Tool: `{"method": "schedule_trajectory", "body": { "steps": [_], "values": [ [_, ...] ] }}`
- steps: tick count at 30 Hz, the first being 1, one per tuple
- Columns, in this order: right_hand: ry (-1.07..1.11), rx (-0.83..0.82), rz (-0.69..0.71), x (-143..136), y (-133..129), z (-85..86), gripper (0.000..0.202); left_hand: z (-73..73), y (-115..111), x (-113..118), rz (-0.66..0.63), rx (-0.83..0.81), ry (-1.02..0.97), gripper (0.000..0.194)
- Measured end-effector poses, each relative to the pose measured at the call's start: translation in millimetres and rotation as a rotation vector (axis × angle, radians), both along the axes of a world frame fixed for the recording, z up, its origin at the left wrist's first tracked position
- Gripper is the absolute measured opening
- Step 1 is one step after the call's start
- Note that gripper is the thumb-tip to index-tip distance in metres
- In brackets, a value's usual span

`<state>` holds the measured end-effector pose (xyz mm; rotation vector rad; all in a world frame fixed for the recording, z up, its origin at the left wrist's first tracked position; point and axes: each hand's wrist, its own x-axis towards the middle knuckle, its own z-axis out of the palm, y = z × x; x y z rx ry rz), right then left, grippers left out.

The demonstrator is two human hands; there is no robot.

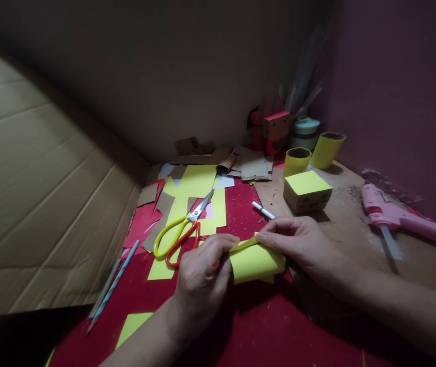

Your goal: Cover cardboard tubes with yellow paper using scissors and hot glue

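A curled piece of yellow paper (258, 262) is held between both hands above the red work surface. My left hand (205, 267) grips its left end, with the fingers closed around the edge. From the other side, my right hand (298, 242) pinches the raised upper edge of the paper between thumb and fingers. Whether anything lies inside the curl is hidden. Scissors (182, 232) with one yellow and one red handle lie partly open just beyond my left hand. A white pen-like stick (263, 210) rests beyond my right hand.
A yellow-topped cardboard box (307, 191) and two yellow tubes (297, 162) (328, 150) stand at the back right. The pink glue gun (412, 219) lies right. Paper scraps (198, 181) cover the back left. A striped pencil (114, 283) lies near the cardboard panel (50, 193).
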<state>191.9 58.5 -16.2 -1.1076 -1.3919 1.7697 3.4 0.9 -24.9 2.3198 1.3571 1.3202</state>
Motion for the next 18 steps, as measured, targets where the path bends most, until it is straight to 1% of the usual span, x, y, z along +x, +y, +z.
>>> {"method": "schedule_trajectory", "body": {
  "steps": [2, 6, 8, 10, 12, 13, 15, 16, 17, 18],
  "values": [
    [-0.059, 0.043, 0.04, 0.7, 2.7, 0.3, 0.022, 0.9, 1.2, 0.1, 0.023, -0.032, -0.025, 0.022],
    [-0.185, 0.209, 0.108, 2.9, 4.8, 0.5, 0.022, -0.4, 4.2, -2.0, 0.098, -0.151, -0.084, 0.018],
    [-0.252, 0.317, 0.099, 8.4, 2.4, 2.2, 0.026, -1.3, 4.7, -3.7, 0.146, -0.223, -0.125, 0.016],
    [-0.312, 0.458, 0.047, 20.4, -1.0, 6.3, 0.033, -1.0, 4.3, -5.0, 0.185, -0.269, -0.169, 0.015],
    [-0.364, 0.626, -0.066, 40.6, -3.0, 11.5, 0.029, 0.3, 3.8, -6.1, 0.216, -0.291, -0.207, 0.012],
    [-0.405, 0.701, -0.152, 54.0, -2.7, 13.6, 0.025, 0.8, 3.9, -6.7, 0.236, -0.293, -0.223, 0.011],
    [-0.532, 0.894, -0.382, 86.8, 0.4, 14.8, 0.019, 1.2, 4.6, -8.1, 0.244, -0.315, -0.225, 0.009],
    [-0.632, 0.962, -0.498, 105.1, 2.9, 13.4, 0.021, 1.0, 5.1, -8.6, 0.245, -0.296, -0.228, 0.009],
    [-0.743, 0.994, -0.558, 123.6, 5.8, 10.8, 0.023, 0.8, 5.4, -8.9, 0.25, -0.292, -0.226, 0.009],
    [-0.863, 1.053, -0.558, 141.2, 8.8, 6.9, 0.024, 0.7, 5.7, -8.8, 0.259, -0.288, -0.228, 0.009]
  ]
}}
